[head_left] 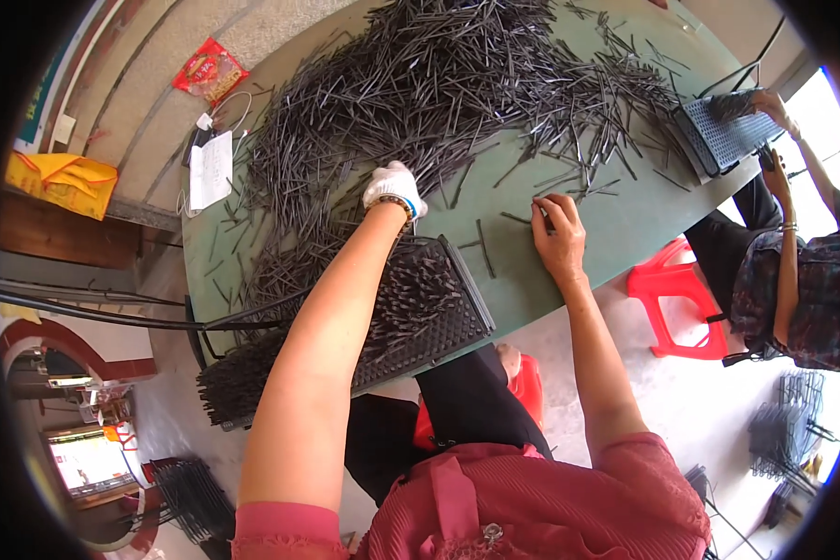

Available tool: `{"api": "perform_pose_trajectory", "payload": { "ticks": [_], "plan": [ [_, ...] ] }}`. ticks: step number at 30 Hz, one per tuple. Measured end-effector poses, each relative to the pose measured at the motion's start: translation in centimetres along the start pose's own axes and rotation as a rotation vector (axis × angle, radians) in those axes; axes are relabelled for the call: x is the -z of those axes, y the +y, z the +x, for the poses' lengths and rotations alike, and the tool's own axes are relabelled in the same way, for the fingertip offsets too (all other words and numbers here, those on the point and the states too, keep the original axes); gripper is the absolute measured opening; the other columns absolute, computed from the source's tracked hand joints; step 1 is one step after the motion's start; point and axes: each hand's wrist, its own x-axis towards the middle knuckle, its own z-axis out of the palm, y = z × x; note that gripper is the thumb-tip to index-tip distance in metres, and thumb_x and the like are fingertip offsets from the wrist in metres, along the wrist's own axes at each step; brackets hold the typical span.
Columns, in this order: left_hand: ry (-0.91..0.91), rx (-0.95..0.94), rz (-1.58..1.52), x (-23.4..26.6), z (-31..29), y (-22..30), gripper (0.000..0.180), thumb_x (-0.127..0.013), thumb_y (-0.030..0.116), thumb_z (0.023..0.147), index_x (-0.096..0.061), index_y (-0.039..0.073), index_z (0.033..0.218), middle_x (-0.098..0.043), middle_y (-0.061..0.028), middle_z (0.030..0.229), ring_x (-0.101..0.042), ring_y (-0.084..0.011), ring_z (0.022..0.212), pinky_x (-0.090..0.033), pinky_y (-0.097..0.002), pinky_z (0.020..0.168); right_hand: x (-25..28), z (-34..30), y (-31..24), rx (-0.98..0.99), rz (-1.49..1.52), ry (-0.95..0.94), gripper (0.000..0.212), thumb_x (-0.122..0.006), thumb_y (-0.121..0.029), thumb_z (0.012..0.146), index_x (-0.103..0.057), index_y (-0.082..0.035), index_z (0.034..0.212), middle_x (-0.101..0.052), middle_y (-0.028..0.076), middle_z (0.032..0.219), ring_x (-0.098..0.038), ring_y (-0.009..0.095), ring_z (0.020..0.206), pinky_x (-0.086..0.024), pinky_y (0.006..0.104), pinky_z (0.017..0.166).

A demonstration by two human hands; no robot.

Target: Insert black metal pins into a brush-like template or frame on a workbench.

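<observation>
Head view: white-gloved left hand (pixel 394 189) was curled at the near edge of a heap of thin black sticks (pixel 439 84) on the green counter (pixel 523 273); couldn't tell its grip. Bare right hand (pixel 560 233) was half-curled near loose sticks, hold unclear. Black perforated rectangular tray (pixel 473 294), stick-filled, sat below left forearm.
</observation>
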Motion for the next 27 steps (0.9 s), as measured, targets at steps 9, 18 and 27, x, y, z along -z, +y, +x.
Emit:
{"api": "perform_pose_trajectory", "payload": {
  "ticks": [9,18,27],
  "plan": [
    [-0.121,-0.107,-0.158,2.3,1.5,-2.7,0.056,-0.075,0.028,0.056,-0.069,-0.003,0.103,-0.069,-0.0195,0.109,-0.068,-0.0305,0.102,-0.054,-0.0353,0.088,0.5,-0.1,0.0,-0.016,-0.019,-0.003,0.012,-0.069,-0.001,0.083,-0.066,-0.005,0.093,-0.063,0.007,0.091,-0.062,0.021,0.06,-0.051,0.0309,0.054],
    [-0.31,-0.094,-1.696,1.5,4.1,-9.8,0.019,-0.068,0.019,0.085,-0.068,0.003,0.097,-0.068,-0.0095,0.088,-0.066,-0.0222,0.076,-0.056,-0.0396,0.07,0.4,0.2,-0.2,-0.069,-0.001,-0.041,0.011,-0.069,-0.004,0.084,-0.066,-0.004,0.094,-0.063,0.008,0.089,-0.063,0.023,0.061,-0.052,0.0318,0.057],
    [0.363,-0.295,-1.739,-0.4,4.7,0.4,0.057,-0.081,-0.003,0.07,-0.057,-0.001,0.123,-0.068,-0.0085,0.112,-0.065,-0.0198,0.093,-0.049,-0.0312,0.091,0.5,0.0,-0.1,-0.083,-0.008,-0.066,0.01,-0.069,-0.002,0.083,-0.066,-0.002,0.093,-0.061,0.008,0.084,-0.061,0.022,0.059,-0.05,0.0315,0.056]
  ]
}}
